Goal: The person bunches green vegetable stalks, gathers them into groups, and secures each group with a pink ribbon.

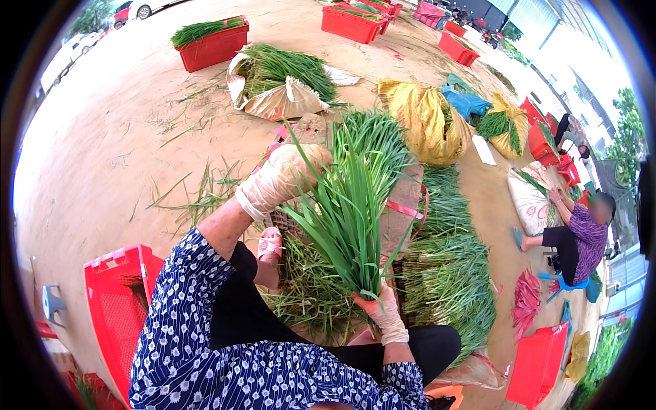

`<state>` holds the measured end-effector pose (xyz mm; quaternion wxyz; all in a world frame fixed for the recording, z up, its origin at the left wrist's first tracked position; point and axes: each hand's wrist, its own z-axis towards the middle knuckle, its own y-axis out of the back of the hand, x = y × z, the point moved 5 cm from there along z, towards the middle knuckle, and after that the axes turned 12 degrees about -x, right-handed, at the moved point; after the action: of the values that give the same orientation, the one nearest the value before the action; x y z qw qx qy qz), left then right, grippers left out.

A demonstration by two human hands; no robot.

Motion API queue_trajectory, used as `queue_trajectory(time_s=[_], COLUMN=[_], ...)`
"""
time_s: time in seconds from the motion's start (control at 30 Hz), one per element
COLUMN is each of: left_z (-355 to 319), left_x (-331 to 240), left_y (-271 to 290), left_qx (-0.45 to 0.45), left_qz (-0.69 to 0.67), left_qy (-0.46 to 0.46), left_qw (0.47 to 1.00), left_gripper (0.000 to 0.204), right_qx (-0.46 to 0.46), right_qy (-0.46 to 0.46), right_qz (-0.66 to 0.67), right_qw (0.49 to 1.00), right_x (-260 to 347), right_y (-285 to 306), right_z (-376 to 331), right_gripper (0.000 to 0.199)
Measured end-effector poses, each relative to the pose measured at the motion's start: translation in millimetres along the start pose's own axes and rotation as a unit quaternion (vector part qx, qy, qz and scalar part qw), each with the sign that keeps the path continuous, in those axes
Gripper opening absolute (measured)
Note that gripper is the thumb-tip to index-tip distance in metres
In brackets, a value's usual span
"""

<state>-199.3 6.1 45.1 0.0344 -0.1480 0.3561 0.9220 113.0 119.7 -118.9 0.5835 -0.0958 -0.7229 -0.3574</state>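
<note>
At centre, my right hand (384,311) clamps the chive bunch (352,205) at its base; left hand (283,176), at 10 o'clock, combs leaves, fingers loose. Risk: loose stalks slipping out.

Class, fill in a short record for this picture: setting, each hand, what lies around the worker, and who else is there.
Setting: outdoor sandy yard
Right hand: gloved, shut on the base of a bunch of green chives
Left hand: gloved, touching the leaf tips
Nearby: trimmed chive pile; red crate; yellow sack
Others: a seated person sorting greens at right
</note>
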Motion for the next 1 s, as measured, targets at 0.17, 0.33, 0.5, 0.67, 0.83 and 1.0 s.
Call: queue_trajectory(time_s=[0.17, 0.33, 0.5, 0.67, 0.83, 1.0], left_z=[-39, -54, -84, -88, -62, -60], left_x=[52, 73, 117, 95, 56, 31], left_y=[21, 54, 127, 132, 91, 56], left_qx=[-0.091, -0.114, -0.133, -0.149, -0.101, 0.001], left_qz=[0.044, -0.235, -0.131, 0.095, -0.078, -0.119], left_qy=[0.146, 0.494, 0.455, 0.359, 0.337, 0.288], left_qw=[0.984, 0.829, 0.871, 0.916, 0.933, 0.950], left_gripper=[0.019, 0.013, 0.023, 0.036, 0.022, 0.015], right_qx=[0.018, 0.029, 0.018, 0.050, 0.036, 0.031], right_qy=[0.016, 0.037, 0.038, -0.038, 0.015, 0.053], right_qz=[0.002, 0.059, -0.019, 0.051, -0.002, 0.010], right_qw=[1.000, 0.997, 0.999, 0.997, 0.999, 0.998], right_x=[-2, 2, -25, -44, -39, -28], right_y=[-20, -37, -39, -42, -39, -41], right_z=[15, 26, 30, 32, 28, 28], right_gripper=[0.039, 0.034, 0.037, 0.041, 0.040, 0.036])
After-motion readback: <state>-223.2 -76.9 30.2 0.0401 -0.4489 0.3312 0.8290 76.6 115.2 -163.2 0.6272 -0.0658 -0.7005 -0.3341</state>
